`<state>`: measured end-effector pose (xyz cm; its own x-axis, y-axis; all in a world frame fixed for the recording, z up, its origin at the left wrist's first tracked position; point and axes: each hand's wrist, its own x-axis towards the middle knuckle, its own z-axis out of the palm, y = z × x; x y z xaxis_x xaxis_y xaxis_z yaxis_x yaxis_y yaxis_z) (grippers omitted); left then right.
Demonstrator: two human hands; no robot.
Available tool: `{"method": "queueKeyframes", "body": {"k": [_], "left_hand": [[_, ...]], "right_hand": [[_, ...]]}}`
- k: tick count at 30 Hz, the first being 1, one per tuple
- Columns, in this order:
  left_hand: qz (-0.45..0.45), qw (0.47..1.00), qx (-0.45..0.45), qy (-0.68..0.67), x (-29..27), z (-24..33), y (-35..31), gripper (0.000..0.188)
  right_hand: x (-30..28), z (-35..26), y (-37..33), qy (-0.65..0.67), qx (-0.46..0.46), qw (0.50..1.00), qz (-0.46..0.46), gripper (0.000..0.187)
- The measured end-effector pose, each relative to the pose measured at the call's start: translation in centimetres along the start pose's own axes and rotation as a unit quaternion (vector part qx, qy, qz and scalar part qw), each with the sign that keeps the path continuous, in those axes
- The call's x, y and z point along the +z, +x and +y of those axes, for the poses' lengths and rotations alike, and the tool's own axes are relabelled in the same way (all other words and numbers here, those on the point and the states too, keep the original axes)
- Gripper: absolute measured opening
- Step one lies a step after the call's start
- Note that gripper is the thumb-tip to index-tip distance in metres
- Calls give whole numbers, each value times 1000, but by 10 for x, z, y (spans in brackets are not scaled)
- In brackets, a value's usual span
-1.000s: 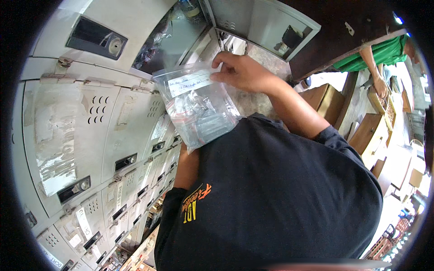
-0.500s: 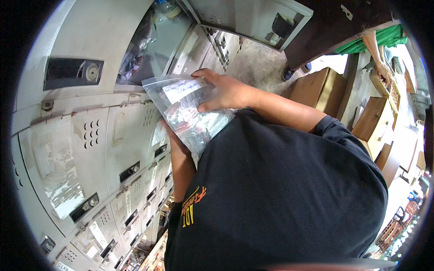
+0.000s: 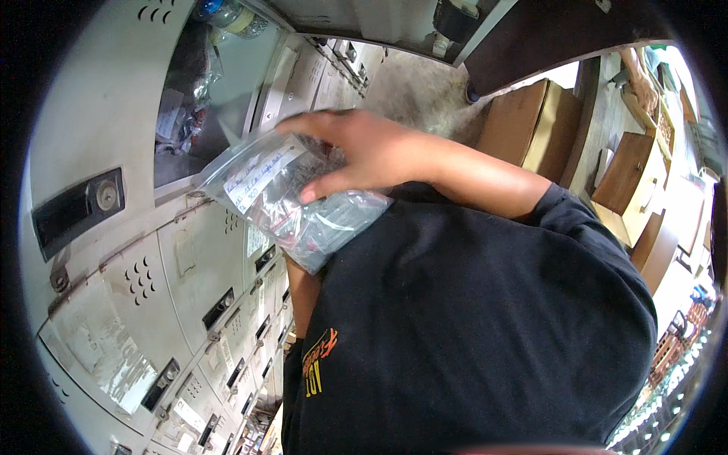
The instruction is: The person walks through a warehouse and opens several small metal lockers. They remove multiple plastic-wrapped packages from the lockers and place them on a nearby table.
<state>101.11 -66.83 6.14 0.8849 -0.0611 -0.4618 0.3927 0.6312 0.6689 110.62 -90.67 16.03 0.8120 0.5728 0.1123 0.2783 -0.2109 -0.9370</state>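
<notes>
My right hand (image 3: 364, 155) lies spread over a clear zip bag (image 3: 292, 201), gripping it against my chest. The bag has a white label strip and is filled with small red, black and grey parts. My left forearm (image 3: 301, 292) rises under the bag; the bag hides that hand, so I cannot tell its grip. Directly behind the bag is an open compartment (image 3: 193, 106) in a wall of grey metal lockers (image 3: 152, 303), with bagged items inside. My black shirt (image 3: 470, 334) fills the lower right.
A plastic bottle (image 3: 227, 15) stands in the open compartment's top. Cardboard boxes (image 3: 531, 121) sit on the floor at right, beside wooden furniture (image 3: 629, 174). Another person's arm (image 3: 643, 80) shows at the far upper right.
The bag has come down from in front of the open compartment to my chest. My right hand has shifted from the bag's top edge to lie across its face.
</notes>
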Motion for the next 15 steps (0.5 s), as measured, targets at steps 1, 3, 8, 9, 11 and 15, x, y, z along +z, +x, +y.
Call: {"method": "queueKeyframes", "body": {"k": [1,3,8,9,11,15], "left_hand": [[0,1000,-2,5,2,-2,0,73],[0,1000,-6,11,3,-1,2,72],[-20,998,-28,45,16,1,9,70],[-22,998,-35,54,20,0,10,70],[-24,995,-52,76,28,-1,10,69],[-15,984,-76,160,47,-8,9,68]], "right_hand": [[-7,-2,-5,36,10,999,29,85],[-13,8,-15,98,93,987,84,86],[-7,66,-26,447,303,840,54,87],[0,74,-26,529,295,794,46,87],[23,90,-20,678,270,683,29,88],[44,119,-22,745,205,628,88,65]]}}
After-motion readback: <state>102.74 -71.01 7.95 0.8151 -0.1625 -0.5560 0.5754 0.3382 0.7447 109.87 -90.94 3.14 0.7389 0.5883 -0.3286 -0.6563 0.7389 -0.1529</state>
